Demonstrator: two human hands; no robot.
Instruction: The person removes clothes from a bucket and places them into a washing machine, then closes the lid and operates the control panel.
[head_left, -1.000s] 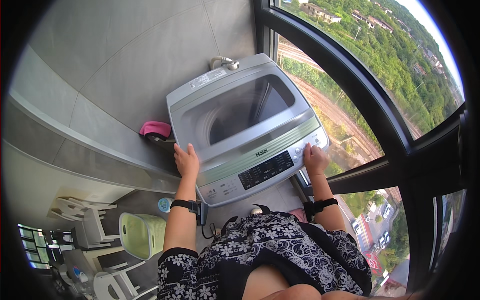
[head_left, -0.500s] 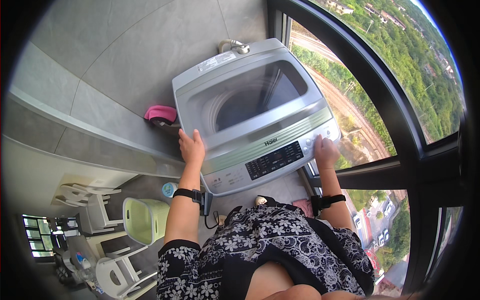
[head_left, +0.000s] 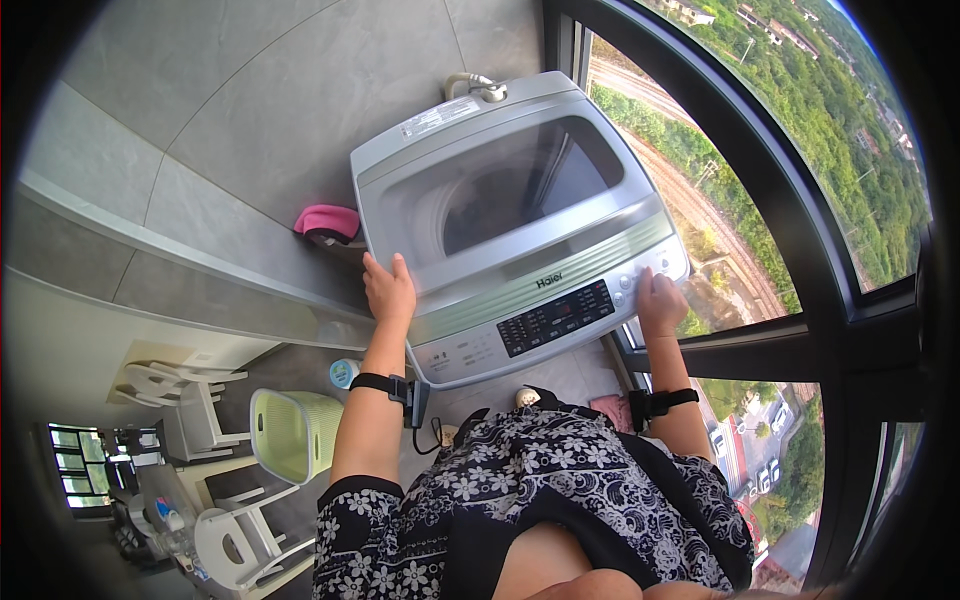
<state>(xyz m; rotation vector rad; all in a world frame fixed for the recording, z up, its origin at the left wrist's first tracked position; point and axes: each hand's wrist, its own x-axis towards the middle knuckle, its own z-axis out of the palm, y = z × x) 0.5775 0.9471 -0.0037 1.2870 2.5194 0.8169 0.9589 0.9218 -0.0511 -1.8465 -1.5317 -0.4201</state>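
At the glossy, round-cornered washer (head_left: 520,250): left hand (head_left: 390,290) unclasped, right hand (head_left: 661,303) mostly clenched.

Daylight enters through the large black-framed glass window (head_left: 735,100), glinting on the glossy silver-grey washing-machine lid (head_left: 530,190). Straight edges bow near the dark, vignetted corners.

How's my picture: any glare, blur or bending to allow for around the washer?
Head view: pale reflections cross the dark lid; left hand and right hand look reasonably sharp. Same view: daylight enters at right, lower left is dimmer, the fisheye bows the window frame, and the corners go black.
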